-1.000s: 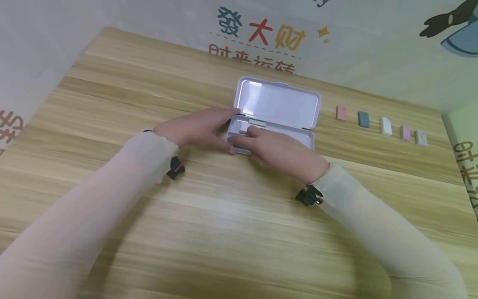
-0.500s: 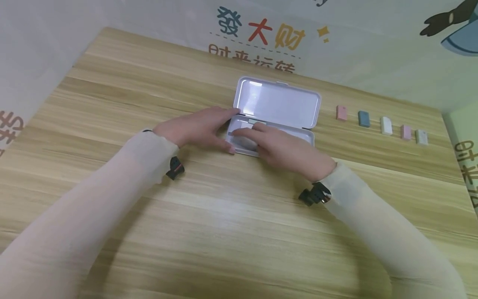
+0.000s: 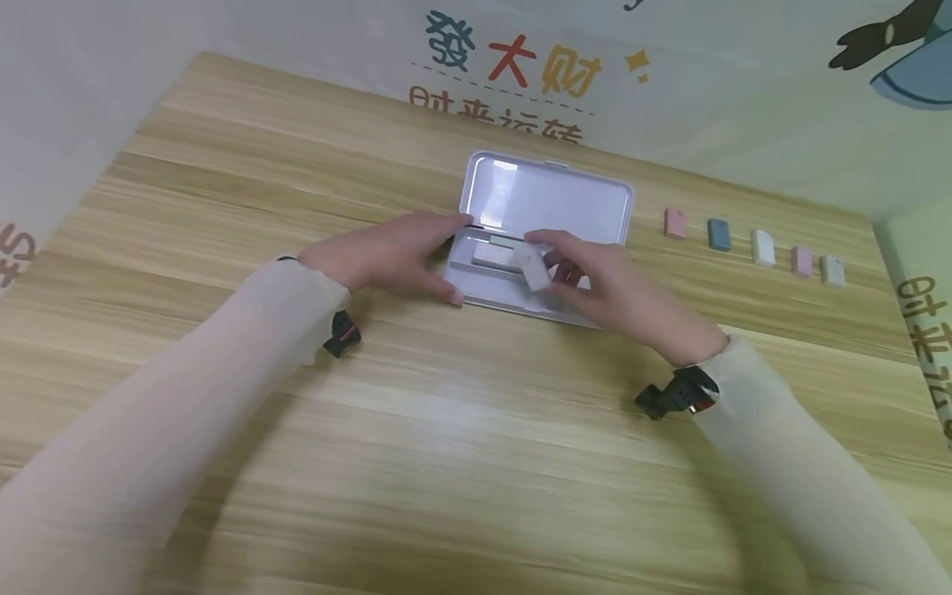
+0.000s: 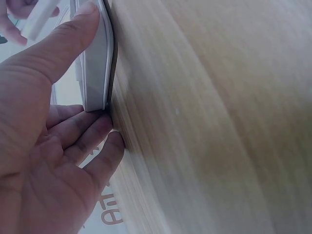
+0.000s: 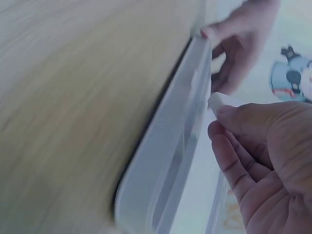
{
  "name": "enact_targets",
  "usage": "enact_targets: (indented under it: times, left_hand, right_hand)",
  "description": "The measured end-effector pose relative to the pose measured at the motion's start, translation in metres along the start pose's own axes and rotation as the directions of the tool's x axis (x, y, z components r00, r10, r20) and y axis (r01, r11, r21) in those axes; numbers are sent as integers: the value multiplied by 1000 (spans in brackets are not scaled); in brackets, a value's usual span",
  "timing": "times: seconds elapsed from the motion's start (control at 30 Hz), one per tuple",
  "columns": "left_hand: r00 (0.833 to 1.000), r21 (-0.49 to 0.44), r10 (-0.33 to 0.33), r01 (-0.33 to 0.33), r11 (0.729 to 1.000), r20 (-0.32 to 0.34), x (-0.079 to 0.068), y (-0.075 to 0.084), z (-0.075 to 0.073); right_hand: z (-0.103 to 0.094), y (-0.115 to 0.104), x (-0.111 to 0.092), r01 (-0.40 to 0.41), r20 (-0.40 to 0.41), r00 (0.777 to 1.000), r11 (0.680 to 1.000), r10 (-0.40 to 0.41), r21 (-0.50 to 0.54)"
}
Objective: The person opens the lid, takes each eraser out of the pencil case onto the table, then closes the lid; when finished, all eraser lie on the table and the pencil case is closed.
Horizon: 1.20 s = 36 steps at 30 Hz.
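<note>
An open pale lavender pencil case (image 3: 549, 197) lies on the table, its lid tipped back. My left hand (image 3: 390, 252) holds the case's left end, thumb at the front corner and fingers at the back; in the left wrist view they span the case's side (image 4: 95, 73). Above the case's right half, my right hand (image 3: 628, 289) pinches a small white block like an eraser (image 3: 532, 268), tilted, between thumb and fingers. It also shows in the right wrist view as a white eraser (image 5: 217, 101). Inside the case lie another white block (image 3: 492, 255) and a pale green strip (image 3: 505, 241).
Right of the case runs a row of small eraser-like blocks: pink (image 3: 675, 223), blue (image 3: 719, 235), white (image 3: 763, 248), a second pink (image 3: 802, 261) and a greyish white one (image 3: 833, 270). The wooden table (image 3: 416, 463) meets a printed cloth (image 3: 312, 49) behind.
My right hand has moved from the case's left part up and to the right, now with the white eraser in its fingers. The left hand stays at the case's end.
</note>
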<state>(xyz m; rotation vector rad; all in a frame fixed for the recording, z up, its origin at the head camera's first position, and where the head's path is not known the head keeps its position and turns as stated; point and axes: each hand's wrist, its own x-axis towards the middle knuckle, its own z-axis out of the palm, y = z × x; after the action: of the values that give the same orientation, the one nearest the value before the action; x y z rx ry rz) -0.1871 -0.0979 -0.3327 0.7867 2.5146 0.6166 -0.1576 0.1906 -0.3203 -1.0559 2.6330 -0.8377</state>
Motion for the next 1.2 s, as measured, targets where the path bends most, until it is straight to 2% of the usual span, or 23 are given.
enact_targets:
  times: [0.17,0.27,0.47,0.7,0.77,0.93,1.07,1.2]
  left_hand:
    - [1000,-8,1,-1,1000,0,-1,1,0]
    - [1000,-15,-3,3,1000,2,-1,1,-1]
    - [1000,-1,-23,23,1000,11,-2,0,-1]
    - [1000,-8,-6,6,1000,1,-2,-1,-1]
    - [1000,-14,-5,5,1000,-2,-1,1,-2]
    - [1000,-8,-17,17,1000,2,-1,2,-1]
    - [1000,-4,-22,22,1000,7,-1,1,0]
    - [1000,-2,-21,21,1000,5,-1,1,1]
  right_hand:
    - [-15,13,-22,-68,-94,993,996,74,64]
    - [-24,21,-36,-98,-147,983,993,106,61]
    - [-34,43,-58,-181,-195,964,983,181,19]
    - [-38,69,-84,-226,-256,939,973,230,44]
    - [-41,74,-90,-259,-244,935,965,258,27]
    - [-46,84,-98,-362,-154,921,932,357,-7]
    - [-48,93,-104,-396,-109,913,918,393,-8]
    - [-51,99,-107,-418,-69,905,907,420,43]
